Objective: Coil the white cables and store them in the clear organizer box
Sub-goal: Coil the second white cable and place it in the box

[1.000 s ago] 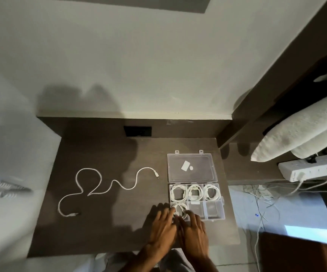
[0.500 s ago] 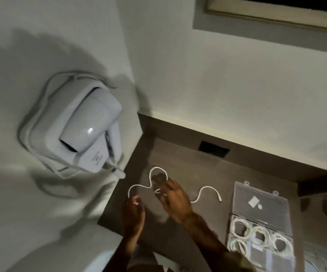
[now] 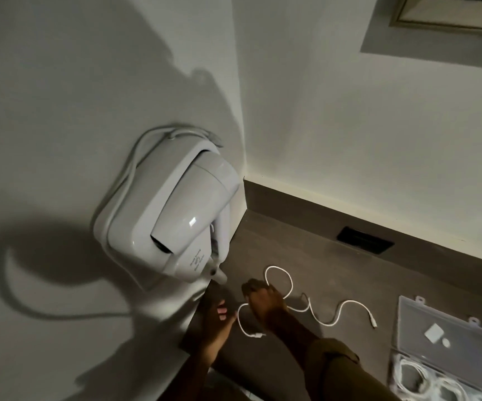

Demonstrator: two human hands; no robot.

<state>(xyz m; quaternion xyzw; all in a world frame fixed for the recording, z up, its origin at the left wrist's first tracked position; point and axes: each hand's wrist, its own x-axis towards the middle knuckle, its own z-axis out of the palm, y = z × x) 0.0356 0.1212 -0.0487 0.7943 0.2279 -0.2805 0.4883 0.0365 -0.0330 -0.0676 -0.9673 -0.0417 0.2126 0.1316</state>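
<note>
A loose white cable (image 3: 329,322) snakes over the dark tabletop (image 3: 306,256), with one loop at the back and one plug at the right. My right hand (image 3: 264,301) rests curled on the cable's middle and hides what its fingers do. My left hand (image 3: 216,322) sits at the table's left edge, fingertips pinched against the cable near its other plug. The clear organizer box (image 3: 401,316) lies open at the lower right. Coiled white cables (image 3: 410,377) fill its near compartments.
A white wall-mounted hair dryer (image 3: 176,227) juts from the left wall over the table's left corner, close above my hands. A black socket plate (image 3: 364,241) sits in the back panel. A small white adapter (image 3: 432,332) lies on the box lid.
My view swung left from the box to the loose cable. Both hands left the box and came onto the cable; its left end now curls in beside my left hand.
</note>
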